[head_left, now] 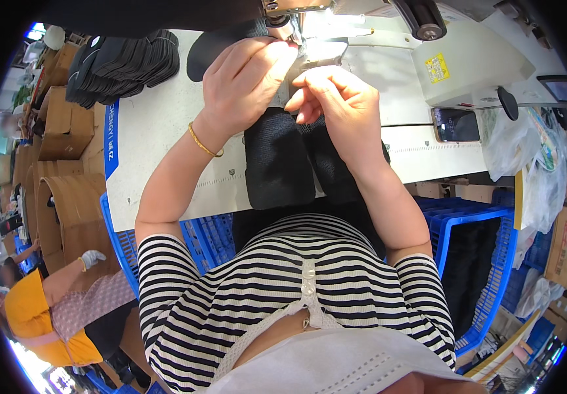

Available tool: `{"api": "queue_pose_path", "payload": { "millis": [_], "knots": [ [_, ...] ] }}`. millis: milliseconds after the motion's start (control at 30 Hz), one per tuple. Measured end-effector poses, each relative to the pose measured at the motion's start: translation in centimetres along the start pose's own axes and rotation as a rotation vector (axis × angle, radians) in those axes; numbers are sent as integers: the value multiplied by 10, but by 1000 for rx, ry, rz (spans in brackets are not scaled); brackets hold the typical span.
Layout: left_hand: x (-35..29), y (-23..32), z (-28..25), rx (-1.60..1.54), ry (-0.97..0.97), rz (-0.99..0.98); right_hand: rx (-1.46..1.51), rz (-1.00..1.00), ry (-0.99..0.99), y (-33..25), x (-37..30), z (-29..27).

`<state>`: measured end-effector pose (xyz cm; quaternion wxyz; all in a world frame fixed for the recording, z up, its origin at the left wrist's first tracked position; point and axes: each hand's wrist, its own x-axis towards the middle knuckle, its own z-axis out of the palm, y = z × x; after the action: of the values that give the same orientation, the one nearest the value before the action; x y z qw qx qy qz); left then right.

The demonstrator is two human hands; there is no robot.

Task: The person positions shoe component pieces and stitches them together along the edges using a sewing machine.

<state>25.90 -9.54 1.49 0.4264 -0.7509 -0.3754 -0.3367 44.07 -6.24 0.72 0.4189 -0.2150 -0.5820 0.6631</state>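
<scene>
A sewing machine's presser foot and needle area (286, 27) stands at the top centre. My left hand (242, 80) is closed in a pinch right beside it; what its fingertips hold is hidden. My right hand (344, 105) is a little to the right and nearer, its fingers curled and thumb against the index finger; anything between them is too small to make out. Below the hands, two long black fabric pieces (277, 161) with rounded ends lie side by side at the table's near edge. Another black piece (206, 56) lies behind my left hand.
Tied stacks of black pieces (129, 65) sit at the table's far left. A phone (455, 125) lies on the right of the white table (165, 177). Blue crates (474, 217) stand below it. A co-worker in a yellow top (40, 315) is at the left, near cardboard boxes (66, 125).
</scene>
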Motion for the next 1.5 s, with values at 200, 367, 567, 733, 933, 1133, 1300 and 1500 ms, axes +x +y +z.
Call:
{"api": "queue_pose_path", "payload": {
  "millis": [200, 367, 567, 733, 933, 1133, 1300, 1500],
  "knots": [
    [4, -2, 5, 52, 5, -48, 17, 27, -32, 1, -5, -4],
    [7, 6, 6, 79, -5, -91, 30, 54, -56, 1, -7, -4],
    [17, 22, -1, 103, -110, -170, 32, 86, -67, 3, -8, -4],
    [19, 20, 0, 85, -101, -172, 20, 67, -68, 1, -10, 0],
    [7, 14, -3, 89, -85, -135, -28, 65, -102, 3, -14, 0],
    [-21, -12, -25, 166, -213, -106, -140, 12, -52, 5, -18, -5],
    [7, 9, -48, 41, -207, -2, -176, -64, 31, 13, -16, 14],
    [27, 30, -52, -19, -326, -188, -213, -80, -36, 14, -18, 12]
  ]
}}
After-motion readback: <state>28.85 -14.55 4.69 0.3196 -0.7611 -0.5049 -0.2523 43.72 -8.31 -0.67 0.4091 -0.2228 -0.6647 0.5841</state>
